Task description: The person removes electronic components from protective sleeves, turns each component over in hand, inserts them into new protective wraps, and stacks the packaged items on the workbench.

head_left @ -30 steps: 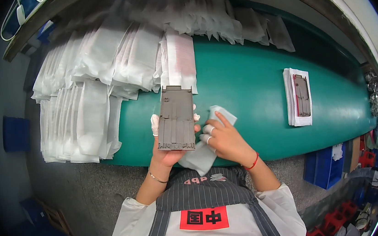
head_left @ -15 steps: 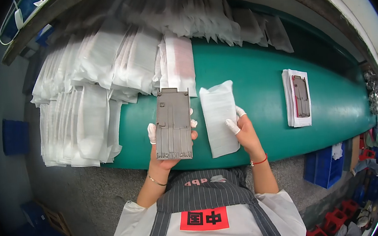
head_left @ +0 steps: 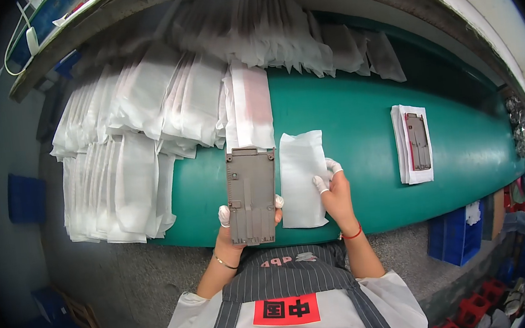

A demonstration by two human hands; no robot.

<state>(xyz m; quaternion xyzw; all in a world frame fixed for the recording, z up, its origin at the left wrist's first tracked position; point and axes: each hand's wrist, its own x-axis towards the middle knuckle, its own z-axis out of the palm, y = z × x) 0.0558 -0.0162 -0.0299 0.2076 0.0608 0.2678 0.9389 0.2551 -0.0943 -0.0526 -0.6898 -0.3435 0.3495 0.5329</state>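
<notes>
A brown-grey plastic panel (head_left: 251,194) lies in my left hand (head_left: 225,222), its long side pointing away from me. White finger cots cover the fingertips gripping both its edges. Just right of it, a white translucent sleeve bag (head_left: 302,179) is pinched at its right edge by my right hand (head_left: 336,191), which also wears finger cots. Close beyond the panel's far end sits a white-wrapped piece (head_left: 252,104) with a pinkish tint showing through.
Rows of filled white sleeves (head_left: 114,186) stand at the left and back of the green table (head_left: 353,148). At the right, another panel (head_left: 418,141) rests on a white stack (head_left: 403,149). A blue crate (head_left: 454,236) stands below the table's right side.
The panel in my left hand has shifted slightly right and lies lower in view. The sleeve, still in my right hand, now looks flatter and straighter. The whole view has tilted a little.
</notes>
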